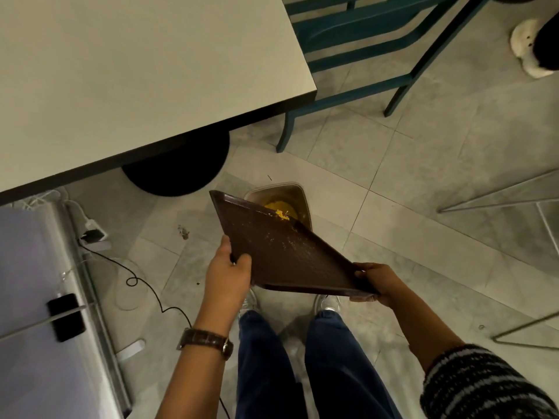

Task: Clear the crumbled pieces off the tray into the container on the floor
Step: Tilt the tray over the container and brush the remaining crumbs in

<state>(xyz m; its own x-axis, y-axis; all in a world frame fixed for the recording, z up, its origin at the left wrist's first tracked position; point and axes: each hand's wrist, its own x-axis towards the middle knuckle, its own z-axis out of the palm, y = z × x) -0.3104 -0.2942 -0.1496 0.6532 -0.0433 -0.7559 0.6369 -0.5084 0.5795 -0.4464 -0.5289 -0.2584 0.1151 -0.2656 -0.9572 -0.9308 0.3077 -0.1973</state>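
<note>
- Table [136, 71], upper left: pale top, cut off by the frame; its dark round base [181, 167] is partly hidden beneath.
- Left hand [230, 273], centre: closed on the tray's near left edge.
- Tray [281, 252], centre: brown, tilted, far corner over the container [302, 198], hiding its left part.
- Crumbled pieces [282, 213]: yellow, at that corner; more lie inside, indistinct.
- Right hand [378, 285]: closed on the near right corner.
- Chair [363, 40], upper right: teal, cut off.
</note>
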